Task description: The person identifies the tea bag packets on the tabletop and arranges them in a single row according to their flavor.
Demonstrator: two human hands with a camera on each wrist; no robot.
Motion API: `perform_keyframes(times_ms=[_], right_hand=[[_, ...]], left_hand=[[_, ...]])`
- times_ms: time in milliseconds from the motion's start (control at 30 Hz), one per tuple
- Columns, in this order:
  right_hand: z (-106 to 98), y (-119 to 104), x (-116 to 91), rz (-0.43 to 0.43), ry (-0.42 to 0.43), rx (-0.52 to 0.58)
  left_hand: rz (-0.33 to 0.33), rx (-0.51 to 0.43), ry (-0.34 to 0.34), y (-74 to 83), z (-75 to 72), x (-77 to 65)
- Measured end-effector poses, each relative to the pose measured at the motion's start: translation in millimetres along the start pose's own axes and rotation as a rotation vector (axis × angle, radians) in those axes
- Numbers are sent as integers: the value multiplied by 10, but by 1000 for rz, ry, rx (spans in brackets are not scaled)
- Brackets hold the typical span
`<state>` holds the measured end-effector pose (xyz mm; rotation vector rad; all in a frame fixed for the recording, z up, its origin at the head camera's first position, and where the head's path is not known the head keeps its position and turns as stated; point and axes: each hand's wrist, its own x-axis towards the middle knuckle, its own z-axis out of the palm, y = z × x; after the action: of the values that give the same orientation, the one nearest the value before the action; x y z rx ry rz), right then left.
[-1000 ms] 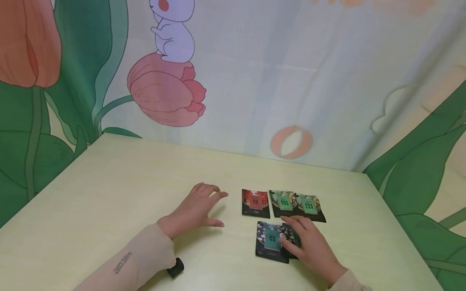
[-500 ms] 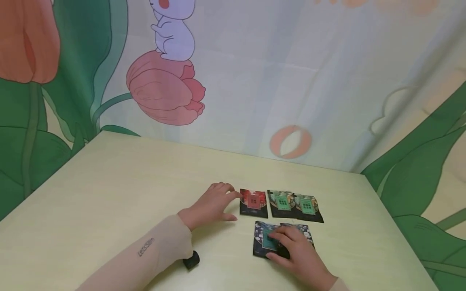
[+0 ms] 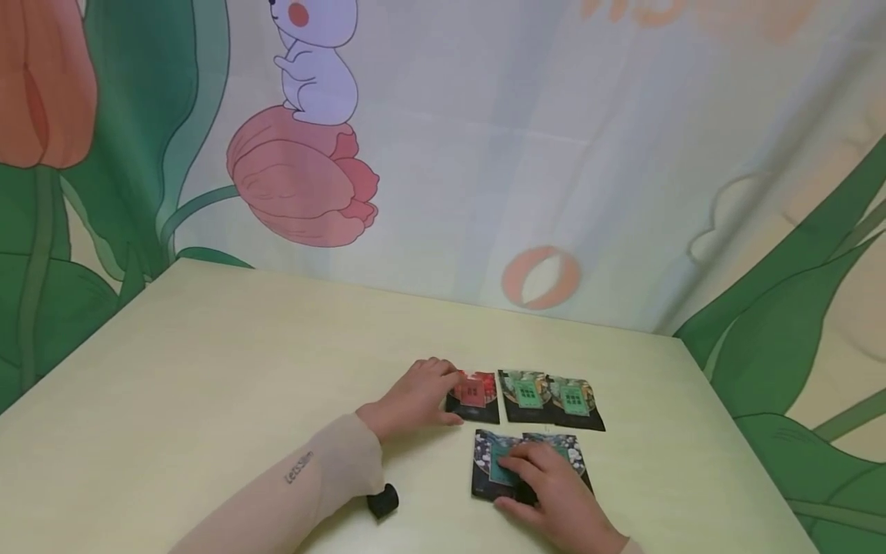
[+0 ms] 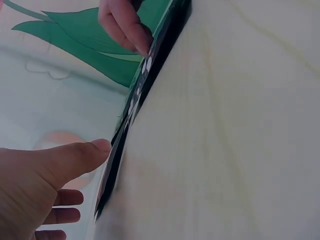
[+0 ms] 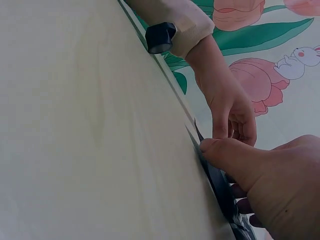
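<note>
Beneath right grip [image 3: 555, 494], two packets [image 3: 487, 466], partly covered

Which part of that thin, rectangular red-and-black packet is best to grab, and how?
Probably its left edge, coming from the person's left and squeezing the near and far corners together. The red-and-black packet lies flat, and a thin, rectangular green-and-black packet sits close on its right, leaving little room there.
</note>
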<state>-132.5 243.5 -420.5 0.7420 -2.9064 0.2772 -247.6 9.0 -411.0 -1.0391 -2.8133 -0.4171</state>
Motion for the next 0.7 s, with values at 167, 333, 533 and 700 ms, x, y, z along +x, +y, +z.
perform_keyframes(times_ms=[167,333,533,700], right_hand=[[-26,-2,9,19,-46,23],[-15,-4,20,25,-65,43],[-6,-1,20,22,-52,28],[-12,0,14,24,-47,25]], left_hand=[[-21,-28,-3,21,67,55],[-30,-16,-38,31,102,64],[-16,-11,-47,33,112,49],[0,-4,-52,21,115,47]])
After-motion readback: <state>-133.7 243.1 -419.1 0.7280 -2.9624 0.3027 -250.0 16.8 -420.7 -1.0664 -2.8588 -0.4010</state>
